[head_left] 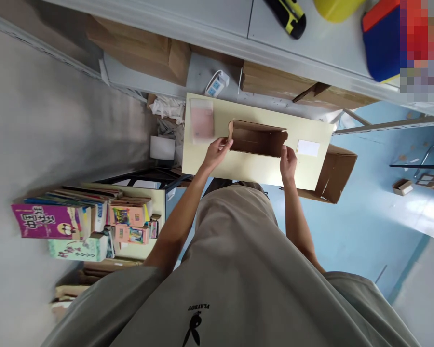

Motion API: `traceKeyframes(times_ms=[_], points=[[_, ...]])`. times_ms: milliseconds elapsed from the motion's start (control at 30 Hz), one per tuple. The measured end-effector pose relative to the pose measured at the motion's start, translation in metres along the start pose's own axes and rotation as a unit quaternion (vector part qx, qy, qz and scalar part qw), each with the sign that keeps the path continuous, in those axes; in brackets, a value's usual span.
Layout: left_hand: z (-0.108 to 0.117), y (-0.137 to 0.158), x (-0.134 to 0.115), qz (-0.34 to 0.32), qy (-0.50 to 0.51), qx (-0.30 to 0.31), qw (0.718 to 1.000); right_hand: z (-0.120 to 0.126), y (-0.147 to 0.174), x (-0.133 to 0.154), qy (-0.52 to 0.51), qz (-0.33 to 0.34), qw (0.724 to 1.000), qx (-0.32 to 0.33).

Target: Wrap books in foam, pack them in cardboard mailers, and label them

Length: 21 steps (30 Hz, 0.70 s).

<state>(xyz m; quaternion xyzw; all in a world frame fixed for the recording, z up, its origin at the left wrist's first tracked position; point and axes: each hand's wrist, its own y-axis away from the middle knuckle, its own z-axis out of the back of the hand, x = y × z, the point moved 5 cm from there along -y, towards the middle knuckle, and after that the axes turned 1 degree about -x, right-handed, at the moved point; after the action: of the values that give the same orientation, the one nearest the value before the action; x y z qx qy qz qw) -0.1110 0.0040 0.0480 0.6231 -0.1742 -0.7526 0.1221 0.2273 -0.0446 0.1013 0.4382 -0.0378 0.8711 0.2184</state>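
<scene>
An open cardboard box (257,140) stands on a pale yellow table (238,167), its dark brown inside facing up. My left hand (217,153) grips the box at its left end, thumb and fingers pinched near the small side flap. At the opposite end, my right hand (288,163) has its fingers closed on the right edge of the same box. A pinkish flat pack or booklet (202,119) lies on the table to the left of the box. To the right lies a white card or label (308,148).
Behind the table, a shelf holds a white power strip (217,84) and cardboard boxes (278,83). On the upper shelf lies a yellow-black utility knife (288,18). Stacked books (83,217) are at left. Another open carton (338,173) sits beyond the table's right edge.
</scene>
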Motion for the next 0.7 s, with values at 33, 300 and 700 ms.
traceKeyframes(times_ms=[33, 300, 700], points=[[0.004, 0.0, 0.0, -0.01, -0.003, 0.009, 1.0, 0.006, 0.005, 0.016, 0.02, 0.032, 0.998, -0.041], [0.103, -0.053, 0.073, 0.05, -0.091, -0.132, 0.986, -0.102, 0.08, 0.146, -0.05, 0.184, 0.97, 0.154], [0.128, -0.09, 0.119, 0.123, -0.117, -0.13, 0.977, -0.348, 0.006, 0.099, 0.107, -0.158, 0.954, 0.232]])
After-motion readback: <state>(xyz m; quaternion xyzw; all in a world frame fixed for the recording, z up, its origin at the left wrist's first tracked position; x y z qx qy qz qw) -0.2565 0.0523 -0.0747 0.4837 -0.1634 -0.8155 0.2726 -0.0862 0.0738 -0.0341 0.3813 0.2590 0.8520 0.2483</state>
